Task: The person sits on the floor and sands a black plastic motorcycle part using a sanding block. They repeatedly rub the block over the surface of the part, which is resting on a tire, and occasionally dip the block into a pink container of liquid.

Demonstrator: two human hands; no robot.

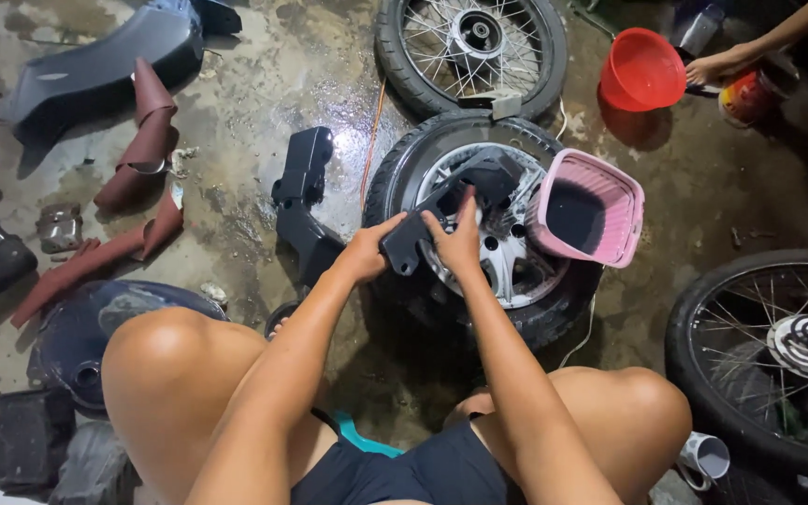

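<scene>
Head view looks down on a person squatting over a wet concrete floor [264, 84], knees spread so both arms reach between them. The left hand [364, 254] grips the near end of a long black plastic panel [441, 210], fingers wrapped closed around its edge. The right hand [460, 241] lies flat on top of the same panel with its fingers spread, pressing rather than clasping, seemingly to steady it. The panel lies slantwise across a motorcycle wheel [479, 234] that rests flat on the floor, so the wheel's tyre and cast rim serve as a raised rest, keeping the part off the wet ground.

A pink basket [586, 210] leans tilted on the wheel's right side, its opening turned toward the person and within easy reach. Another black panel [303, 201] lies just left of the wheel. Two spoked wheels lie apart, one beyond [471, 47] and one at the right [778, 365]. At the upper right another person's hand [717, 67] is beside a red bucket [642, 70].
</scene>
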